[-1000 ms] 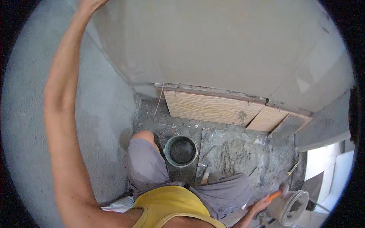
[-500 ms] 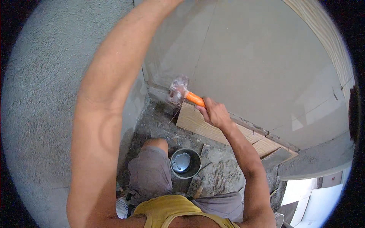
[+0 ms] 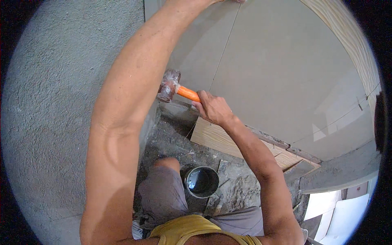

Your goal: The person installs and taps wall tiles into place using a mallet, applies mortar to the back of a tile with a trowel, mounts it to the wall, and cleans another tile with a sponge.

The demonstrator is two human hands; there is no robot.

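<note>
My right hand (image 3: 215, 108) is closed round the orange handle of a mallet (image 3: 170, 85) with a scuffed, white-stained reddish-brown head. The head is beside my raised left forearm, in front of a large grey panel (image 3: 277, 73) with thin joint lines, close to its left side. My left hand (image 3: 216, 2) reaches to the top edge of the picture, at the panel, with its fingers mostly cut off.
A rough cement wall (image 3: 53, 94) is on the left. Pale wood-grain boards (image 3: 216, 134) lean along the panel's foot. A bucket of dark liquid (image 3: 210, 185) stands by my knee, beside lumpy grey mortar (image 3: 241, 185). White sheets (image 3: 343, 218) lie at the lower right.
My right hand has brought the mallet up from the lower right toward my left forearm, moving further left and up in the last half second. The view has shifted with my head.
</note>
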